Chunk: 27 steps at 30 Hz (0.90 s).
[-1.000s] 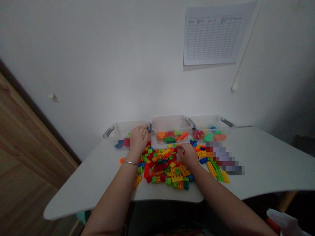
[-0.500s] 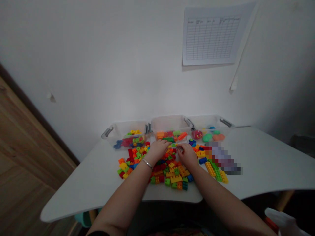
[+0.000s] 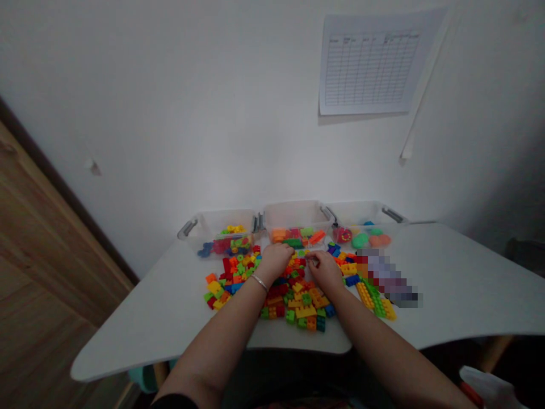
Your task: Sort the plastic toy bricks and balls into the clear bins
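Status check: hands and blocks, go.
Left hand, right hand on block pile; grips unclear. Three clear bins behind pile. No obstruction seen.

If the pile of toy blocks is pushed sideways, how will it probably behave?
The pile of blocks looks like loose plastic pieces, so it would probably scatter, not move as one. Each block seems stiff and light. Their boxy faces suggest sliding on the smooth table, hardly rolling.

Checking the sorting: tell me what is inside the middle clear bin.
The middle clear bin holds orange, green and red bricks, seen through its front wall. What lies beneath or behind them is hidden, and the pieces are too small to count.
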Available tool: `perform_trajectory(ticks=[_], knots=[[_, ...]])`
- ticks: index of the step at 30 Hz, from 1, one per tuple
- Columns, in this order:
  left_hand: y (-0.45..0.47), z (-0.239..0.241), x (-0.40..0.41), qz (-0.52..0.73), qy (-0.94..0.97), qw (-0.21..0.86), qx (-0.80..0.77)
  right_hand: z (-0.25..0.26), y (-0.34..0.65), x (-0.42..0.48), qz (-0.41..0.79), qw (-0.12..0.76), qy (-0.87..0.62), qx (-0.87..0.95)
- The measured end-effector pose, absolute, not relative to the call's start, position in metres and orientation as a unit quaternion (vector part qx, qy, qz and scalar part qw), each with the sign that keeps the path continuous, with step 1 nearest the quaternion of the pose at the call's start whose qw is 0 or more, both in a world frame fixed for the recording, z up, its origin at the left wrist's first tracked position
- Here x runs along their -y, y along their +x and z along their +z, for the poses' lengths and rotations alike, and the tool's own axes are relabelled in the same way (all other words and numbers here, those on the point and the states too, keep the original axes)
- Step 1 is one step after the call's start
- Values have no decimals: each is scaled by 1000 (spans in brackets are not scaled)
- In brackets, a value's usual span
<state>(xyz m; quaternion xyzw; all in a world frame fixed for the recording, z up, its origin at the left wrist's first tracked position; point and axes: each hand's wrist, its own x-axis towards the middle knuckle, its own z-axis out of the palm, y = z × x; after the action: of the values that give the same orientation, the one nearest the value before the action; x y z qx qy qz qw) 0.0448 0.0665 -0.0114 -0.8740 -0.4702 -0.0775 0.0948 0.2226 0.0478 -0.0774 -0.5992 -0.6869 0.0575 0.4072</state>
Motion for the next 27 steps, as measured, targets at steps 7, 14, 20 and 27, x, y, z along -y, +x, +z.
perform_trajectory(ticks=[7,14,20,27], knots=[[42,-6,-66,-90,-859,81,497,-79,223,-49,55,418,-590,688],[30,-7,-55,-146,-845,43,513,-81,224,-49,58,431,-584,685],[10,-1,-54,-453,-760,-57,462,-80,225,-49,70,435,-577,688],[-36,22,-67,-609,-569,106,542,-77,224,-47,55,406,-575,708]])
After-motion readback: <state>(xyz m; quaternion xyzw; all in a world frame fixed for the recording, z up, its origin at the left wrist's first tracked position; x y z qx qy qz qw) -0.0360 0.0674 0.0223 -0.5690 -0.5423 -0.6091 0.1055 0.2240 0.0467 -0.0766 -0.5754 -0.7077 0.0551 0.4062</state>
